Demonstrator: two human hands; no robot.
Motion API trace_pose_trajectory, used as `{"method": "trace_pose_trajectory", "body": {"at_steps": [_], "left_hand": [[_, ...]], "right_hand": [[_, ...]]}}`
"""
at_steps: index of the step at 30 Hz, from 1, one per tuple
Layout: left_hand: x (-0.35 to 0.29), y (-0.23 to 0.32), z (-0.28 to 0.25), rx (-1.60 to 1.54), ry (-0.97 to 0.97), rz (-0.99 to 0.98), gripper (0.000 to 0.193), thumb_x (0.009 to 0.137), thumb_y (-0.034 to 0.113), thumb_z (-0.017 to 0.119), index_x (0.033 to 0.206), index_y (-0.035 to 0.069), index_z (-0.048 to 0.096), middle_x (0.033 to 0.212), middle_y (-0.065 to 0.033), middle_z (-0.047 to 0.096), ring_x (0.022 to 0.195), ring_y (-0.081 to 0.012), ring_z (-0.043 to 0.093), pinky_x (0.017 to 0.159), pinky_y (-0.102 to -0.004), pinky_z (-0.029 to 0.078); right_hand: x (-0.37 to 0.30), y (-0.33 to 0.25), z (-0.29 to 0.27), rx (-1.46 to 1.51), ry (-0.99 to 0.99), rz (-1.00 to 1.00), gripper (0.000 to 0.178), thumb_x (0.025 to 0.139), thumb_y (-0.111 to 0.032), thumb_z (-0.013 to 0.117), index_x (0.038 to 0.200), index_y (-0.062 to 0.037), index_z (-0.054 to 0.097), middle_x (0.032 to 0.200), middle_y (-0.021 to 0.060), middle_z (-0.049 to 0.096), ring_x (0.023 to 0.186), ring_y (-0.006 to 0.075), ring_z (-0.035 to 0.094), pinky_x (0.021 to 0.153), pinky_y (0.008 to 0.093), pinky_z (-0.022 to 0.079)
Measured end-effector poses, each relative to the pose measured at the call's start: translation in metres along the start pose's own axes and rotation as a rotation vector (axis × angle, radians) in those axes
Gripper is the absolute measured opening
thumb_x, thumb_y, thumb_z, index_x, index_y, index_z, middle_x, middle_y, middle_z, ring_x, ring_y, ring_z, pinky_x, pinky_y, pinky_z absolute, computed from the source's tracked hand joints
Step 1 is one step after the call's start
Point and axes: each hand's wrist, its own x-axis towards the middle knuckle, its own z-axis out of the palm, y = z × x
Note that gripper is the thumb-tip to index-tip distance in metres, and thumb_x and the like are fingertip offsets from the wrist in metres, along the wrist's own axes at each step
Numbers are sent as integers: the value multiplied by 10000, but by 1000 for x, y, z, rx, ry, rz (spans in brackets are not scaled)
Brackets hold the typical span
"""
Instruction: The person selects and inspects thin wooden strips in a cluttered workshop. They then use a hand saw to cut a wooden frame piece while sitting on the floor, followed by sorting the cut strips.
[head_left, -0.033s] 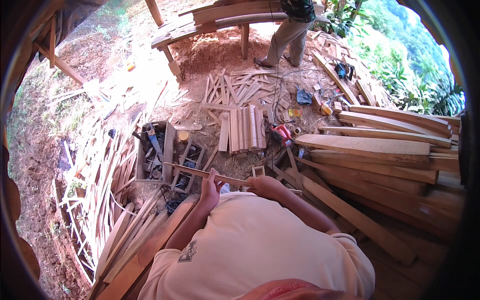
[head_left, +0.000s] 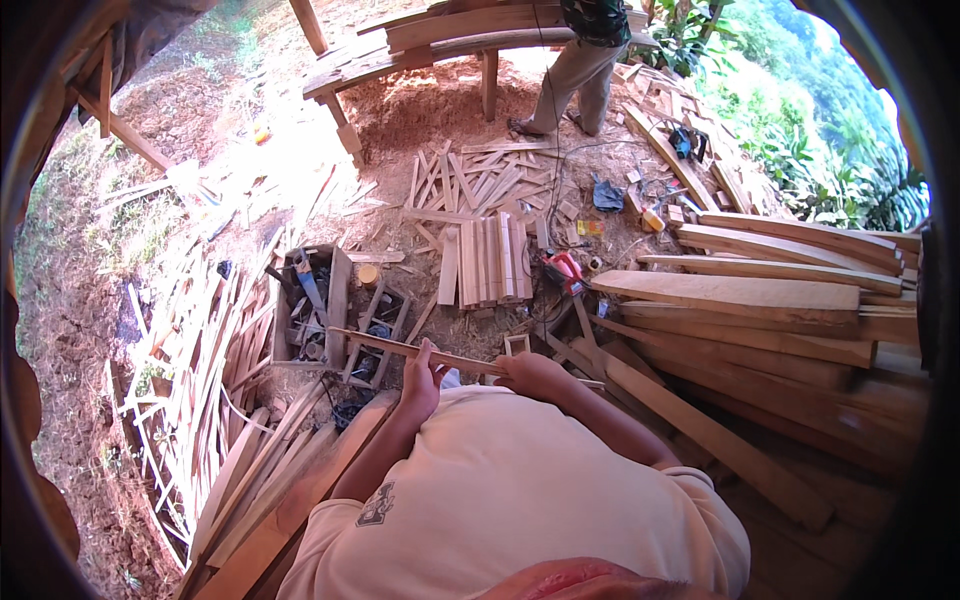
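A thin wooden strip (head_left: 453,358) runs across in front of my body, its left end tilted a little farther away. My left hand (head_left: 421,378) grips it near the middle, thumb pointing up. My right hand (head_left: 530,374) holds it farther right, fingers wrapped over it. A short end of the strip shows past the right hand. Just beyond the right hand is a small wooden frame (head_left: 517,344). Past the left end of the strip stands a wooden toolbox (head_left: 340,300) with a saw (head_left: 309,287) and other tools inside.
Ahead lies a neat stack of wooden pieces (head_left: 490,260), beside a red power tool (head_left: 563,272) with a cord. Thick planks (head_left: 740,293) are piled at right, thin offcuts (head_left: 215,350) at left. A person (head_left: 580,80) stands by a wooden bench (head_left: 430,52) at the back.
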Motion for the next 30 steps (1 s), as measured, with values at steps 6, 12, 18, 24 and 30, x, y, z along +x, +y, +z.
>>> {"method": "trace_pose_trajectory", "body": {"at_steps": [6,12,18,24,30], "left_hand": [[2,-1,-3,1,-15,13,246,999,336,628,1002,126,502,835,-46,636,806,-183,679,733,-363,587],[2,1,-4,-16,10,14,228,995,336,629,910,134,564,799,-24,631,799,-168,665,761,-379,562],[1,6,1,-21,5,22,268,997,355,619,850,132,627,788,-30,674,814,-173,666,829,-392,508],[-7,9,1,11,-7,-11,228,986,329,643,858,140,627,795,-16,676,822,-177,666,828,-390,499],[-12,10,-1,25,7,-39,216,990,311,641,883,124,653,805,-10,680,811,-180,668,810,-382,509]], "right_hand": [[2,-1,-1,-29,5,-45,378,943,-406,627,1022,-40,575,825,244,678,828,457,664,742,552,509],[3,-8,-7,-42,-6,-39,378,942,-393,628,1046,-37,559,821,251,676,830,460,667,733,556,510],[5,-5,-2,-63,25,-48,377,945,-393,620,1027,-30,559,778,246,668,790,463,665,707,564,506],[-2,-9,-4,-57,46,-42,359,942,-390,619,1010,-40,581,803,233,677,797,437,676,720,550,524],[0,-1,14,-65,45,-24,354,936,-387,632,1006,-40,605,822,222,694,817,420,690,748,541,533]]}}
